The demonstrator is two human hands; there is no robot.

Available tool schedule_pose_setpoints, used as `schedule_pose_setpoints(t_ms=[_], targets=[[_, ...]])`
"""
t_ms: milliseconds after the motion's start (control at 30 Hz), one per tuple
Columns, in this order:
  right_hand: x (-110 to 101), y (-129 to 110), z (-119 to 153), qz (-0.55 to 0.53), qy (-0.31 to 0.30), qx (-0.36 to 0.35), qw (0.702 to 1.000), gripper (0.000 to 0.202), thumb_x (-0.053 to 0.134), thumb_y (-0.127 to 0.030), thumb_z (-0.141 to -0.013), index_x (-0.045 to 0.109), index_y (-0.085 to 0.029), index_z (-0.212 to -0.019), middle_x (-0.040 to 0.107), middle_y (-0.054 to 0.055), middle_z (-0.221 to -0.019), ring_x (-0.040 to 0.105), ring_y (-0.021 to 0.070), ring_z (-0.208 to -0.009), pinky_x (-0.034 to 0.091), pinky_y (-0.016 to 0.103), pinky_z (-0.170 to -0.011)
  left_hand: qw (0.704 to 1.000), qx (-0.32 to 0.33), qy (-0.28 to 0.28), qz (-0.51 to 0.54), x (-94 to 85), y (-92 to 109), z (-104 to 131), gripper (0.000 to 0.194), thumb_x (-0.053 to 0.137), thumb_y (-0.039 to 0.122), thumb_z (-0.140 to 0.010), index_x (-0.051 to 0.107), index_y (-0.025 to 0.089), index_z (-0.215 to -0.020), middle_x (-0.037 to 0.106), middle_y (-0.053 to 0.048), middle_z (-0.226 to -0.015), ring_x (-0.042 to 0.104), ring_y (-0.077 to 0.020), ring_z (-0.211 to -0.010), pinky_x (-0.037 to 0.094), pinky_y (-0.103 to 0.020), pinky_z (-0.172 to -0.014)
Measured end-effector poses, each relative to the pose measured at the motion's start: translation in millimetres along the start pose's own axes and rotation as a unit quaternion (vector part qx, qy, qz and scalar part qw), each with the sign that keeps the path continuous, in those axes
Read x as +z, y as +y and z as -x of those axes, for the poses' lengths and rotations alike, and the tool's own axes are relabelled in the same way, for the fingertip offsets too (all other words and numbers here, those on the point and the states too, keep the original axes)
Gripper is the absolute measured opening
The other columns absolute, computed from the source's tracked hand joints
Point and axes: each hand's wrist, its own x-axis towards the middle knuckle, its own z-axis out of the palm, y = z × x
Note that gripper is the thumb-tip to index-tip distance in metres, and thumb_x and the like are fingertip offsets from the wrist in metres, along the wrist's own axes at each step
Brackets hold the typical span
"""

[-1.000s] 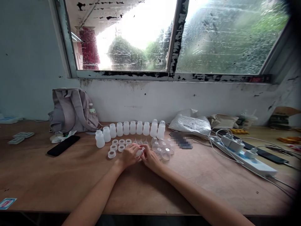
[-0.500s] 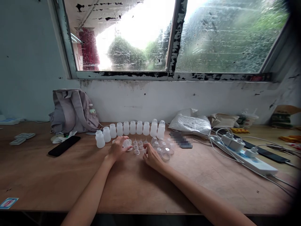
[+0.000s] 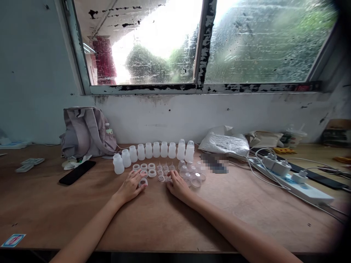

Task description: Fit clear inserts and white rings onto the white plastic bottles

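Observation:
My left hand rests low over the table, thumb and fingers around a white screw ring lying nearer to me than the others. Several more white rings stand in short rows just beyond it. Right of them are clear bottle nipples in rows. My right hand lies beside these, fingers curled down at their right edge; what the fingertips hold, if anything, is hidden. Clear dome caps cluster past that hand. Behind everything runs a curved row of frosted baby bottles; the two at its right end have domed tops.
A grey backpack and a black phone lie to the left. At the right are a silver bag, a blurred-out dark patch, and a white power strip with plugs and cables. A wall with a window rises behind the table.
My left hand has moved toward me and slightly left, with a ring now by its fingers, uncovering the ring rows. My right hand has barely moved. The view has shifted slightly.

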Motion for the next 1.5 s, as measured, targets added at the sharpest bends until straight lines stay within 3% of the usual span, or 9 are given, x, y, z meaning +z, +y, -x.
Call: schedule_pose_setpoints(t_ms=[367,767,933,1067,1267,1367,1500], targets=[[4.3,7.8,-7.3,-0.008,0.007,0.028,1.000,0.021,0.041,-0.019,-0.078,0.042,-0.016,-0.099,0.053,0.009,-0.097,0.053,0.0168,-0.083,0.039,0.026,-0.073,0.993,-0.112,-0.019,0.016,14.2,-11.5,-0.9,0.048,0.036,0.051,-0.082,0.038,0.024,-0.121,0.038,-0.007,-0.132,0.022,-0.0238,-0.126,0.019,-0.047,-0.101],[4.0,6.1,-4.4,-0.012,0.043,0.001,0.999,0.029,0.048,-0.020,-0.077,0.040,-0.016,-0.105,0.046,0.010,-0.102,0.052,0.0201,-0.087,0.044,0.031,-0.074,0.994,-0.105,-0.004,0.036,19.6,-17.0,-3.2,0.052,0.037,0.050,-0.081,0.036,0.020,-0.124,0.039,-0.009,-0.130,0.022,-0.0251,-0.126,0.025,-0.045,-0.100],[-6.9,4.0,-3.5,0.010,0.071,-0.077,0.994,0.031,0.049,-0.025,-0.080,0.039,-0.019,-0.108,0.045,0.008,-0.099,0.052,0.0185,-0.082,0.046,0.030,-0.068,0.995,-0.091,0.002,0.039,20.4,-18.4,-2.6,0.049,0.036,0.048,-0.083,0.036,0.022,-0.124,0.039,-0.008,-0.130,0.023,-0.0242,-0.126,0.025,-0.044,-0.100],[-36.1,16.0,-31.7,0.061,0.090,-0.134,0.985,0.020,0.040,-0.025,-0.085,0.044,-0.018,-0.104,0.049,0.008,-0.097,0.051,0.0170,-0.077,0.044,0.028,-0.065,0.997,-0.066,-0.005,0.027,21.2,-20.1,-2.4,0.043,0.035,0.046,-0.084,0.041,0.024,-0.121,0.040,-0.006,-0.130,0.024,-0.0230,-0.125,0.025,-0.044,-0.100],[-85.3,54.5,-109.5,0.166,0.165,-0.039,0.972,0.029,0.042,-0.016,-0.081,0.045,-0.014,-0.109,0.050,0.013,-0.104,0.044,0.0239,-0.098,0.037,0.033,-0.081,0.997,-0.076,-0.008,-0.008,26.3,-24.0,-1.7,0.043,0.034,0.048,-0.083,0.041,0.029,-0.122,0.033,-0.006,-0.134,0.023,-0.0254,-0.125,0.024,-0.049,-0.099],[-89.3,74.3,-131.7,0.225,0.133,0.003,0.965,0.037,0.046,-0.018,-0.078,0.042,-0.013,-0.115,0.050,0.014,-0.111,0.038,0.0272,-0.107,0.028,0.038,-0.088,0.997,-0.078,0.003,-0.014,25.6,-22.5,-1.2,0.043,0.034,0.047,-0.084,0.040,0.030,-0.123,0.030,-0.006,-0.136,0.024,-0.0257,-0.125,0.024,-0.049,-0.099],[-80.3,86.4,-134.5,0.252,0.090,0.009,0.964,0.030,0.048,-0.021,-0.078,0.047,-0.016,-0.108,0.056,0.013,-0.102,0.040,0.0269,-0.104,0.025,0.039,-0.088,0.995,-0.083,0.044,-0.017,20.8,-16.9,-2.4,0.040,0.036,0.044,-0.084,0.043,0.027,-0.120,0.028,-0.007,-0.135,0.026,-0.0259,-0.123,0.025,-0.048,-0.098]])
